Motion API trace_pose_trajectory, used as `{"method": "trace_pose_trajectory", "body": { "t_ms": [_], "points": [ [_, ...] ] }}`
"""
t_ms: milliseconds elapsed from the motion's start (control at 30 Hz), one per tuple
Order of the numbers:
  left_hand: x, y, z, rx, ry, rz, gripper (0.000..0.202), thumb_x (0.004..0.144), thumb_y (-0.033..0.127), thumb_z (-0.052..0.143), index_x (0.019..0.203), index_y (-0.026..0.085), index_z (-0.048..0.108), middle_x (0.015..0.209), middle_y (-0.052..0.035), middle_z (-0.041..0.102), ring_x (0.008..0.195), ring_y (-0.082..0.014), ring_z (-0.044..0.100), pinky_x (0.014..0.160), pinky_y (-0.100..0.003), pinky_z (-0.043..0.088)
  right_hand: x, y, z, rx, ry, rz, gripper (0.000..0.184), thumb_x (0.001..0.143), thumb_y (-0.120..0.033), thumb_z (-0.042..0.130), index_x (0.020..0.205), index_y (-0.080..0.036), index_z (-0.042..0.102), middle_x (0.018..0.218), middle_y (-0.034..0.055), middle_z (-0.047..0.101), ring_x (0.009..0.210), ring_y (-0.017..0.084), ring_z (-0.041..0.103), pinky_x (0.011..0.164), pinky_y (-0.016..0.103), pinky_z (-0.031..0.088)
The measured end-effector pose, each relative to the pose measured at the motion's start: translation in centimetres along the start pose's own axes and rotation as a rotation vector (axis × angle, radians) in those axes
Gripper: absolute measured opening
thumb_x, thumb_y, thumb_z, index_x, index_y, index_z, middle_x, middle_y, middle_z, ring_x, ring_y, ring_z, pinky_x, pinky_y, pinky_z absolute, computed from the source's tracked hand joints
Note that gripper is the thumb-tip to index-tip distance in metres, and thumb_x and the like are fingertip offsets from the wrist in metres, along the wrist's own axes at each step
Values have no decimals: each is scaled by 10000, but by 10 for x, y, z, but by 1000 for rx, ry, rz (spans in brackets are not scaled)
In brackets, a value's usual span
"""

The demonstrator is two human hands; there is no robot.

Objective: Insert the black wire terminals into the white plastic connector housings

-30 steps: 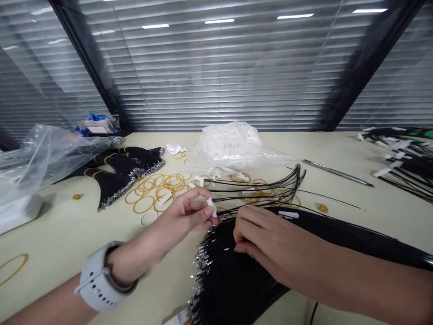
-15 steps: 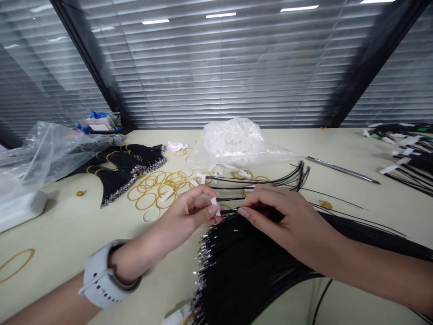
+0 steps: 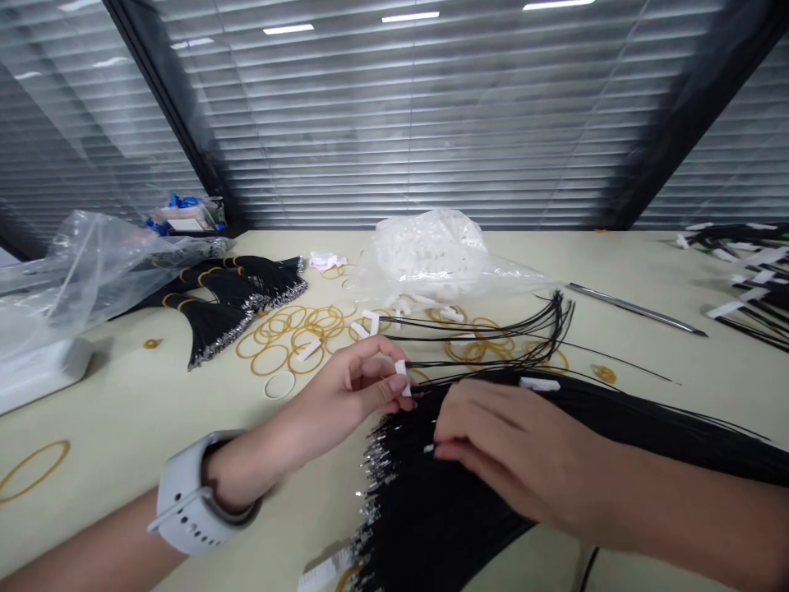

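Note:
My left hand [image 3: 363,382] pinches a small white connector [image 3: 403,377] between thumb and fingers. Thin black wires [image 3: 481,363] run from the connector to the right. My right hand [image 3: 518,448] is over a thick bundle of black wires [image 3: 419,510] with silver metal ends [image 3: 373,473]. Its thumb and fingers are pressed together; a small bright tip [image 3: 430,449] pokes out just left of them, looking like the end of a wire. Another white connector [image 3: 539,384] lies on top of the bundle, behind the right hand.
Beyond my hands lie yellow rubber bands [image 3: 289,333] and a clear bag of white parts [image 3: 431,247]. A metal pen-like rod [image 3: 638,309] lies at the right, near wires with white connectors [image 3: 749,288]. Banded black wires [image 3: 215,321] and a white device [image 3: 46,370] are at the left.
My right hand has moved away from the connector, down and toward me, over the wire bundle. My left hand keeps its grip on the connector. The view has shifted slightly.

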State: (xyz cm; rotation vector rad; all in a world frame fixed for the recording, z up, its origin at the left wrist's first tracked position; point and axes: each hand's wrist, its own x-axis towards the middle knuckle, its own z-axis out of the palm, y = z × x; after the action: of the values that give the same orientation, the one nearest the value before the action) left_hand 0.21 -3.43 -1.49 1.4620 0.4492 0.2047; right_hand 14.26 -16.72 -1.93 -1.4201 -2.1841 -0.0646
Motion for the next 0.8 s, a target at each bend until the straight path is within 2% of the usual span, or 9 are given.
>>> {"method": "trace_pose_trajectory", "body": {
  "t_ms": [67, 167, 300, 367, 433, 533, 633, 800],
  "points": [
    [0, 0, 0, 7, -2, 0, 118, 785, 199, 528, 850, 158, 438, 710, 21, 541, 691, -68, 544, 643, -178, 424, 0, -5, -2, 30, -60, -28, 107, 858, -111, 373, 770, -139, 427, 718, 6, 488, 642, 84, 401, 583, 208, 352],
    [1, 0, 1, 11, 1, -2, 117, 788, 203, 524, 852, 161, 435, 708, 25, 537, 695, -66, 541, 650, -175, 424, 1, -10, -6, 104, -133, 77, 101, 854, -122, 366, 769, -152, 411, 729, 0, 492, 633, 81, 406, 567, 200, 363],
    [1, 0, 1, 13, 14, -2, 122, 779, 187, 535, 853, 165, 441, 701, 28, 531, 655, -56, 519, 627, -166, 415, 1, -11, -7, 130, -185, 89, 126, 862, -141, 346, 793, -160, 450, 838, 30, 541, 780, 99, 484, 696, 222, 414],
    [0, -1, 1, 3, 14, -2, 119, 778, 184, 535, 851, 164, 442, 691, 30, 525, 647, -54, 517, 620, -163, 412, 0, -10, -5, 112, -125, 49, 138, 864, -145, 349, 781, -156, 458, 863, 40, 554, 841, 104, 495, 753, 227, 415],
    [0, 0, 1, -6, 7, -11, 125, 781, 192, 533, 856, 167, 437, 695, 32, 525, 672, -62, 538, 636, -169, 418, 0, -8, -3, 96, 0, 76, 114, 854, -144, 377, 786, -154, 467, 829, 30, 553, 809, 92, 496, 729, 210, 414],
    [0, 0, 0, 1, 5, -14, 143, 782, 207, 537, 872, 175, 431, 726, 28, 536, 701, -71, 562, 669, -185, 430, 1, -2, -2, 50, 180, 287, 69, 821, -149, 438, 772, -164, 484, 699, -8, 520, 652, 68, 471, 586, 183, 381],
    [0, -1, 0, 10, 10, -9, 142, 788, 226, 531, 876, 178, 431, 732, 28, 531, 708, -74, 567, 679, -191, 434, 4, 3, -4, 46, 204, 467, 107, 805, -188, 462, 701, -166, 472, 570, -36, 465, 504, 54, 402, 470, 178, 315],
    [0, -2, 0, 2, 17, -15, 138, 793, 219, 525, 882, 176, 429, 715, 28, 516, 713, -74, 566, 676, -185, 436, 4, 6, -3, 62, 158, 534, 123, 799, -205, 459, 684, -166, 477, 535, -41, 459, 466, 49, 386, 435, 175, 288]
  ]
}}
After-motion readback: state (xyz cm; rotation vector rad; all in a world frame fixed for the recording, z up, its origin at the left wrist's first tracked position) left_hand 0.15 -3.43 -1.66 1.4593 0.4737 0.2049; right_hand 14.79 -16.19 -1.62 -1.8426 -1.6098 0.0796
